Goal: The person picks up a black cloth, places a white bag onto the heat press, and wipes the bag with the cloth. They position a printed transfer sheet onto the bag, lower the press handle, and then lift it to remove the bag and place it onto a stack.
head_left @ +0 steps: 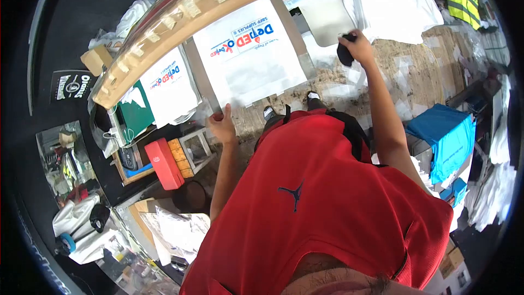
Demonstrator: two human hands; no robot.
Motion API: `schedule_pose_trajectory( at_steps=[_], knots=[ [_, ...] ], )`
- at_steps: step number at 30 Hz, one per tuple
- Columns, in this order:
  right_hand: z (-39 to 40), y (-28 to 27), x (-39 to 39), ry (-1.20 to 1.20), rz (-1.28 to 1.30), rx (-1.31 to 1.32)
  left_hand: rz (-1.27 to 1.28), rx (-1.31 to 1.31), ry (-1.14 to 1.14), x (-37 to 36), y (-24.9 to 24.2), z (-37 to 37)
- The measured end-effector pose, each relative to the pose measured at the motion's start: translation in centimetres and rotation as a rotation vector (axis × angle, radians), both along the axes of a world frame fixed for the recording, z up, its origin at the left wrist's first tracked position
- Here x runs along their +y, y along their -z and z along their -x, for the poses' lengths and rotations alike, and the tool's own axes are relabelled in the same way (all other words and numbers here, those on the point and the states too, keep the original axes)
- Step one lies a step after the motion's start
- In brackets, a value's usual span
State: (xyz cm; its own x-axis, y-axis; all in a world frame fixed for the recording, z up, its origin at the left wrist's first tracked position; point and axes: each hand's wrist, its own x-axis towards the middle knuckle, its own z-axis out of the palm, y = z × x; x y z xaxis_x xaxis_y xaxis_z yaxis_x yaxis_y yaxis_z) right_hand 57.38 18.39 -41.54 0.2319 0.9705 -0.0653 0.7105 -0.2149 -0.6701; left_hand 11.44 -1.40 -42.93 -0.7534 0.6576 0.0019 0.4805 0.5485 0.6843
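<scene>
Left hand: fingers closed on the lower corner of the white printed bag, pinching its edge.
White printed bag: lies flat on the bench, blue and red lettering facing up, just under the wooden frame.
Right hand: stretched out well apart from the left, closed around a dark cloth at the edge of a white sheet.
Second printed bag: beside the first, farther left.
Red box: below the bench edge, near the left hand.
Blue fabric: folded at the right.
Clothing: red shirt.
</scene>
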Motion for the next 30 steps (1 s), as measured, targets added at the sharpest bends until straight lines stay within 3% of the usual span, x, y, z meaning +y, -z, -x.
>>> schedule_pose_trajectory(
  at_steps=[2,3,4,6,8,9,10,11,12,14,16,18,20,21,22,24,26,30],
  knots=[
    [1.5,1.4,4.1,-0.046,-0.165,-0.066,-0.08,-0.631,-0.243,-0.1,-0.9,-1.1],
    [2.2,2.0,4.9,-0.016,-0.245,-0.334,-0.138,-0.821,-0.282,-0.1,-1.5,-1.9],
    [3.9,1.3,5.5,0.015,-0.329,-0.599,-0.153,-0.817,-0.301,-0.2,-1.5,-2.2],
    [6.9,-3.0,5.3,0.011,-0.504,-0.673,-0.289,-1.126,-0.338,-0.3,-1.3,-2.4],
    [8.7,-5.2,5.6,-0.385,-0.049,-0.114,-0.328,-1.14,-0.374,-0.4,-1.0,-3.1],
    [10.2,-5.4,4.2,-0.37,0.024,0.005,-0.353,-1.15,-0.39,-0.4,-0.8,-3.4],
    [11.1,-5.8,3.1,-0.484,0.13,-0.038,-0.378,-1.158,-0.41,-0.4,-0.8,-3.6],
    [11.4,-2.7,2.1,-0.561,0.02,-0.188,-0.39,-1.095,-0.404,-0.2,-1.1,-3.9],
    [12.5,-4.5,0.1,-0.528,0.206,-0.05,-0.448,-1.069,-0.392,0.1,-1.2,-3.9],
    [13.7,-1.2,-1.0,-0.477,0.055,-0.062,-0.318,-0.984,-0.294,0.6,-0.5,-2.5],
    [15.8,-3.7,-2.6,-0.395,0.28,0.219,-0.279,-0.928,-0.266,1.3,-0.3,-1.7],
    [17.3,-3.0,-3.6,-0.415,0.274,0.221,-0.224,-0.88,-0.214,1.4,-0.8,-0.3],
    [19.1,-2.6,-3.7,-0.415,0.26,0.224,-0.69,-0.798,-0.063,1.9,-3.1,0.9],
    [20.6,-2.3,-4.1,-0.471,0.348,0.358,-0.766,-0.738,0.004,1.5,-4.8,2.3],
    [22.3,-2.5,-4.4,-0.523,0.437,0.491,-0.776,-0.737,-0.007,1.0,-6.0,3.8],
    [27.8,-4.6,-5.6,-0.547,0.424,0.468,-0.901,-0.769,-0.051,-0.4,-7.3,7.4],
    [33.1,-4.0,-5.7,-0.614,0.375,0.434,-0.812,-0.705,-0.01,-2.7,-7.8,11.8],
    [44.7,-4.5,-5.4,-0.695,0.433,0.521,-0.738,-0.492,-0.227,-4.6,-7.4,20.7]
  ],
)
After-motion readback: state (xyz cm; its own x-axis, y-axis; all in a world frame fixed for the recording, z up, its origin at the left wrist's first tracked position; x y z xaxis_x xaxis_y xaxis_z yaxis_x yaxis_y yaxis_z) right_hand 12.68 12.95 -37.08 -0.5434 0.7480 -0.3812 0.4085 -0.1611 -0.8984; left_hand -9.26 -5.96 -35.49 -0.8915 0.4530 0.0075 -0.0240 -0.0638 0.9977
